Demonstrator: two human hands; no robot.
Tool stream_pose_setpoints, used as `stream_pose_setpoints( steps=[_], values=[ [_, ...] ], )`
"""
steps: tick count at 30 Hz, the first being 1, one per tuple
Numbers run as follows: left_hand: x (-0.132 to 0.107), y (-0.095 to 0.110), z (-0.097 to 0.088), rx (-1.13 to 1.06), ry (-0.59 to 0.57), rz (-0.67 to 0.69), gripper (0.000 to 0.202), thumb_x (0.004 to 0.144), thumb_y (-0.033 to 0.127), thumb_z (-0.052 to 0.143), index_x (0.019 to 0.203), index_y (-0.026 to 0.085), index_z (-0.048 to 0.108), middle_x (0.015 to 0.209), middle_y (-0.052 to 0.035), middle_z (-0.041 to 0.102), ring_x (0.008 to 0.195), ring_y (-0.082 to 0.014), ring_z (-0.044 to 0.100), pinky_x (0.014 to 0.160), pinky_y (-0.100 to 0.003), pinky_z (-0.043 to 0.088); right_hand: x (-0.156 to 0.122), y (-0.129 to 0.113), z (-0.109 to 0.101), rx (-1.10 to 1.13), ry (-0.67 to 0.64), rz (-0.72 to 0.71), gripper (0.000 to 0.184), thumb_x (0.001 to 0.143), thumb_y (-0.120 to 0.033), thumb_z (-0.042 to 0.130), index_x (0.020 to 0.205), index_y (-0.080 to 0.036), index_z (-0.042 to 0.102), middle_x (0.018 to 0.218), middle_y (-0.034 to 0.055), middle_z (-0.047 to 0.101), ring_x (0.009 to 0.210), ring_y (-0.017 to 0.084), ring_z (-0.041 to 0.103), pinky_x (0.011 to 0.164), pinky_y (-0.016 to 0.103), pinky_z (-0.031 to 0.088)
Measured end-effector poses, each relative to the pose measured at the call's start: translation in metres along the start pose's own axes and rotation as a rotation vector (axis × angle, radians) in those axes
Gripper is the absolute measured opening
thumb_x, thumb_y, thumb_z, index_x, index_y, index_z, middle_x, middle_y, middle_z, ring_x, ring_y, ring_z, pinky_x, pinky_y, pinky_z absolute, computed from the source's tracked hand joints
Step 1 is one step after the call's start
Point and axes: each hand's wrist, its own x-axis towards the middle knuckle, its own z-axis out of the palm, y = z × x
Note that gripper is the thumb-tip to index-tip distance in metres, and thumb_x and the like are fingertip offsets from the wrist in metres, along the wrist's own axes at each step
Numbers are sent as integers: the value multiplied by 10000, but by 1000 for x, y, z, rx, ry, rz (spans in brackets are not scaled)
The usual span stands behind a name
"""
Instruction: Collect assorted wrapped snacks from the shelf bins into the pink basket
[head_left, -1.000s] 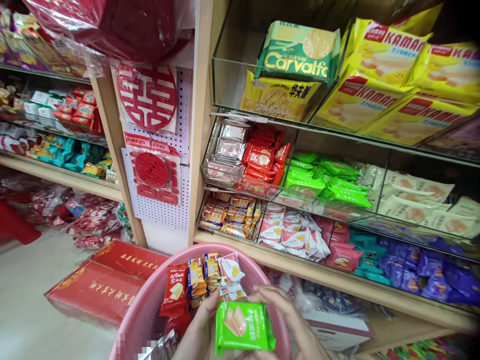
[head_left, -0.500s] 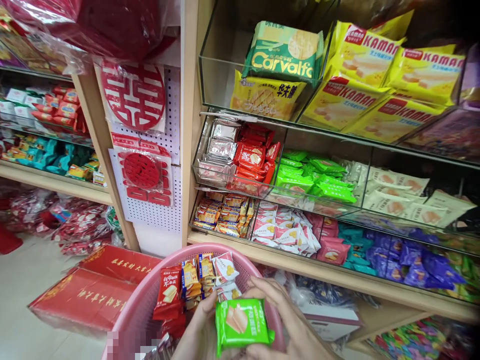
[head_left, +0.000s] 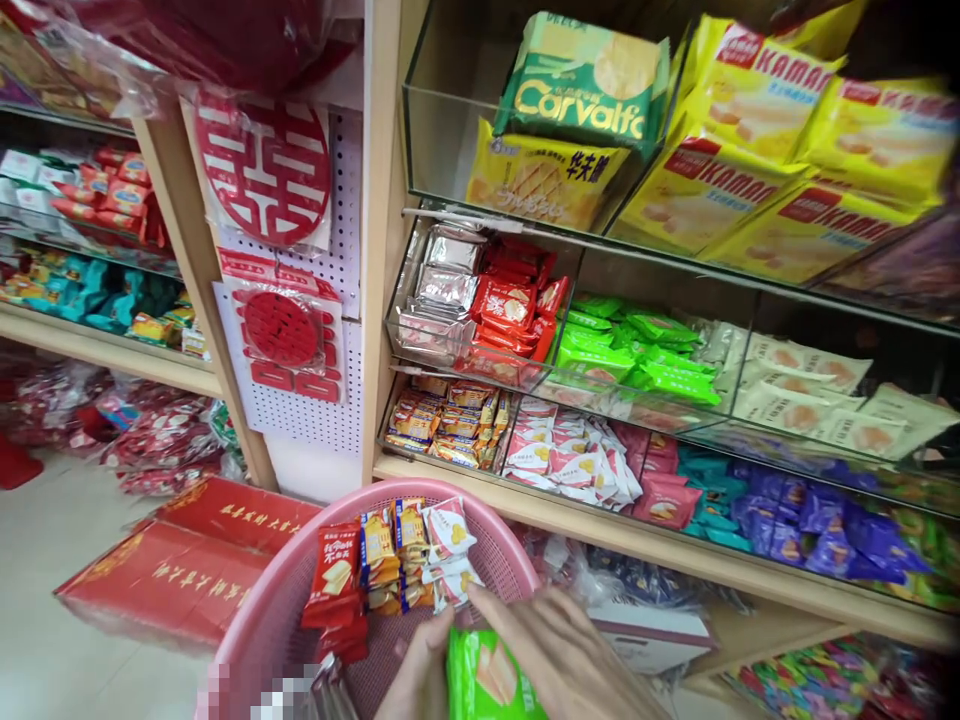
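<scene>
A bright green wafer packet (head_left: 480,685) with a wafer picture on it is between my two hands, over the near right part of the pink plastic basket (head_left: 251,610). My left hand (head_left: 420,665) grips its left edge, thumb up. My right hand (head_left: 562,650) is closed round the right side, its fingers lying across the top and covering part of the print. Whether more green packets sit beneath is hidden. In the basket stand red packets (head_left: 335,575), orange-and-blue packets (head_left: 377,550) and white packets (head_left: 448,530), with silver packets (head_left: 330,690) at the near edge.
Clear shelf bins ahead hold green packets (head_left: 637,345), silver packets (head_left: 450,270), white triangular packets (head_left: 570,455) and large yellow bags (head_left: 742,90). A red box (head_left: 180,565) lies on the floor at left. Red paper decorations (head_left: 264,170) hang on the pegboard.
Both hands have lowered slightly with the green wafer packet, which now stands more upright and partly out of frame. My right fingers have come across its top. The view has shifted a little.
</scene>
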Motion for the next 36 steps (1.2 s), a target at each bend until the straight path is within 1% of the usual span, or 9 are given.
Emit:
stream_pose_setpoints(
  steps=[7,12,15,18,21,25,27,31,36],
  values=[
    [15,-16,-17,-32,-20,-61,367,773,304,615,1120,182,612,1082,-84,692,1157,-264,552,1014,-351,386,-4,-5,22,74,-23,-9,1130,712,-424,720,1435,-278,-137,972,59,659,805,288,631,717,399,519],
    [7,-32,-11,-77,-33,-168,471,851,484,460,1100,107,592,1025,-132,688,1065,-286,607,924,-390,439,-1,-13,20,160,-162,59,1088,720,-219,699,1428,-351,-117,1062,61,628,914,289,604,776,409,521],
    [3,-35,-13,-128,-53,-211,442,854,483,437,992,100,609,950,-129,698,1036,-271,620,910,-364,441,-1,-19,22,231,-217,103,996,709,-73,595,1444,-360,-13,1134,62,606,987,270,580,831,391,503],
    [1,-37,-17,-179,-21,-196,386,817,469,502,962,127,607,1004,-118,687,1096,-271,586,950,-368,418,0,-22,25,313,-276,154,926,691,-50,543,1448,-345,99,1125,51,610,1009,251,572,849,365,496],
    [-10,-36,-16,-114,89,-34,414,784,414,579,1107,156,574,1237,-120,591,1243,-291,465,1017,-405,369,0,-22,26,368,-290,199,945,648,-20,513,1448,-340,126,1145,43,605,1043,243,562,874,358,487],
    [-43,-13,-3,199,408,289,629,727,361,670,1310,280,450,1474,-59,353,1376,-294,250,1107,-453,253,4,-20,27,441,-227,235,948,670,-34,525,1450,-350,89,1278,39,539,1140,237,514,937,361,452],
    [-59,8,2,406,565,535,618,703,375,692,1282,307,487,1462,-17,380,1383,-281,234,1146,-412,192,10,-21,34,479,-195,272,891,721,-81,537,1451,-342,97,1290,48,526,1151,239,506,948,376,438],
    [-78,53,-3,553,776,1006,480,742,312,653,1209,338,544,1389,39,481,1341,-243,337,1137,-360,270,29,-34,65,533,-219,393,845,708,-117,575,1442,-279,189,1142,77,602,1036,264,568,875,398,456],
    [-85,80,-19,605,811,1128,398,815,212,574,1198,318,546,1347,39,524,1328,-182,362,1156,-319,237,56,-57,108,534,-277,455,865,637,-48,587,1416,-231,260,1040,67,640,929,254,607,775,350,464]
  ],
)
